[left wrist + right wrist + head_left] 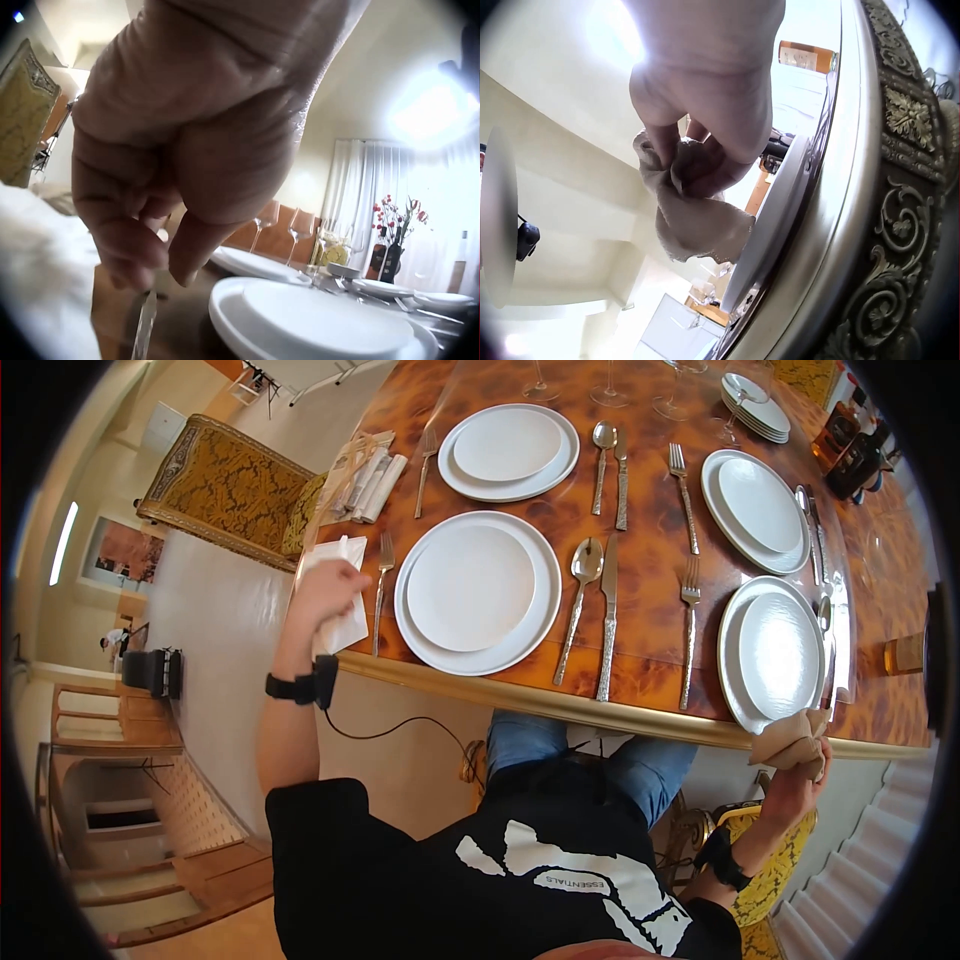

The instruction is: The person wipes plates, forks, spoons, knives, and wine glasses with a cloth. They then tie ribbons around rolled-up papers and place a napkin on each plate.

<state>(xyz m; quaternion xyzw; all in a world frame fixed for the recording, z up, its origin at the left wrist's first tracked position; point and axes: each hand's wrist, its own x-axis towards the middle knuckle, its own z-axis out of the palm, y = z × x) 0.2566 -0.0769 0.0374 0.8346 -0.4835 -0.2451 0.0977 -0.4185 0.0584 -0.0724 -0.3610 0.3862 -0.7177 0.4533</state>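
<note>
My left hand (335,595) is over a white napkin (345,632) at the table's left edge, beside a fork (380,595). In the left wrist view its fingers (127,251) bend loosely, with a gap to the thumb, above the blurred fork (145,326); nothing shows in its grip. My right hand (795,785) pinches a crumpled beige cloth (785,740) at the front edge, by the near right plates (778,660). The right wrist view shows the cloth (697,225) bunched between thumb and fingers of the hand (705,112), its lower part hanging beside a plate's rim (769,225).
Stacked white plates (470,588) lie before me, with a spoon (575,610) and knife (608,620) on their right. Rolled napkins (380,488) lie at the left edge. Glasses, small plates (755,420) and bottles (850,450) stand farther back. A cable (400,722) hangs below the edge.
</note>
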